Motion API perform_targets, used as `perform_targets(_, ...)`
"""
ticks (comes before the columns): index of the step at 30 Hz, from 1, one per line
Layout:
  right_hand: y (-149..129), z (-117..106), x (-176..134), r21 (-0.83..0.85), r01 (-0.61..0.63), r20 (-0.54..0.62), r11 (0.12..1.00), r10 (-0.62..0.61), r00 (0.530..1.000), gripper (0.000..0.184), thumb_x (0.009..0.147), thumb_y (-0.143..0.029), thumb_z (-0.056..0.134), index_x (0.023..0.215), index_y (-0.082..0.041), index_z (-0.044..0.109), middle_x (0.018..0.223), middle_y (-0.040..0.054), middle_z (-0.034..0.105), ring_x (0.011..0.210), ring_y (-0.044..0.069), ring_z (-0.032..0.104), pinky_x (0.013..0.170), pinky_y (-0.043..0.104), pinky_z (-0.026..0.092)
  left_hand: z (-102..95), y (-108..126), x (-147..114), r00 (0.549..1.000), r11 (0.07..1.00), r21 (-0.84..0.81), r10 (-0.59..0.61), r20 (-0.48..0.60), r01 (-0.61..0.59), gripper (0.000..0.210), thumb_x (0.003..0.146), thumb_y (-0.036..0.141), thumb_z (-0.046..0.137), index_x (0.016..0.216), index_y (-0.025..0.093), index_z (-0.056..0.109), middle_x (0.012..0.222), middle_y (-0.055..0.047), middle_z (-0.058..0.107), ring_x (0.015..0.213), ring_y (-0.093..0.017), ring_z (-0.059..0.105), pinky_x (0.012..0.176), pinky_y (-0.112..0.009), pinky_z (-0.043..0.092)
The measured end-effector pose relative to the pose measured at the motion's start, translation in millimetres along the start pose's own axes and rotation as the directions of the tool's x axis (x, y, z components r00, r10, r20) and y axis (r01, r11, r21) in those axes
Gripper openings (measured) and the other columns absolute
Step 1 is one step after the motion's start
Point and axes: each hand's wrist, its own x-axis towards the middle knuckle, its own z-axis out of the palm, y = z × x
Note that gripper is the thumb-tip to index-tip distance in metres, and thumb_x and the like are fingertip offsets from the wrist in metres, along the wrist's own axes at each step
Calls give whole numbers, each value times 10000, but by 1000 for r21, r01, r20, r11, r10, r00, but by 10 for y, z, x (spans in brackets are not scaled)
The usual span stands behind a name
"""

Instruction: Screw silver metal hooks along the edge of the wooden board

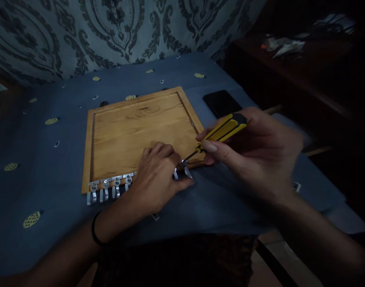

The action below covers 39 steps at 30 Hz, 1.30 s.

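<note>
A framed wooden board (131,131) lies on the cloth, with a row of silver metal hooks (117,187) along its near edge. My right hand (257,147) is closed round the yellow and black handle of a screwdriver (222,131). The screwdriver slants down to the left, and its tip meets the metal at the right end of the row. Bent over the near edge, my left hand (155,175) has its thumb and fingers about a silver hook (187,171) beside that tip. This hand hides the middle of the row. Any screw under the tip is too small to make out.
A blue cloth (71,159) with pineapple prints covers the table. Behind the board's right side lies a dark flat object (221,103), perhaps a phone. A patterned curtain or wall covering (134,32) rises at the back. Crumpled items (285,46) rest on dark furniture at the right.
</note>
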Motion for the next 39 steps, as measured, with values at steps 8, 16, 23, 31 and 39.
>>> perform_targets(8,-94,-148,39,-61,-16,220,998,29,975,139,838,-430,786,954,-355,775,830,-24,740,560,150,665,538,340,587,-18,7,7,1000,1000,8,-3,14,3,309,793,411,844,934,164,722,1006,-55,660,1016,-271,567,840,-401,408)
perform_targets(16,78,-64,-5,-184,190,61,964,-182,981,167,785,-368,846,787,-286,701,697,-43,670,568,145,625,486,313,511,5,-9,-1,1000,1000,-5,10,-11,-10,299,791,409,847,918,169,724,1016,-45,666,1057,-278,568,846,-402,400)
perform_targets(23,134,-93,-27,-191,324,-146,927,-353,924,71,838,-257,790,892,-264,744,833,2,709,663,161,665,553,334,551,-1,-11,9,1000,1000,-7,-4,-2,4,312,776,419,859,917,172,732,984,-37,667,1051,-273,574,846,-398,408)
perform_targets(31,119,-48,-15,-174,294,-78,940,-311,947,65,846,-196,750,817,-222,698,728,-46,655,545,81,596,455,223,499,19,-11,-2,999,1000,8,22,-24,-22,335,778,430,856,923,160,721,991,-42,663,1035,-273,580,853,-406,424)
perform_targets(39,125,-26,1,-165,236,-51,958,-248,968,75,845,-219,753,814,-210,686,706,-50,647,551,73,585,485,222,486,16,-20,4,999,999,15,31,-33,-30,343,787,437,847,922,148,721,992,-53,665,1051,-288,582,857,-418,430)
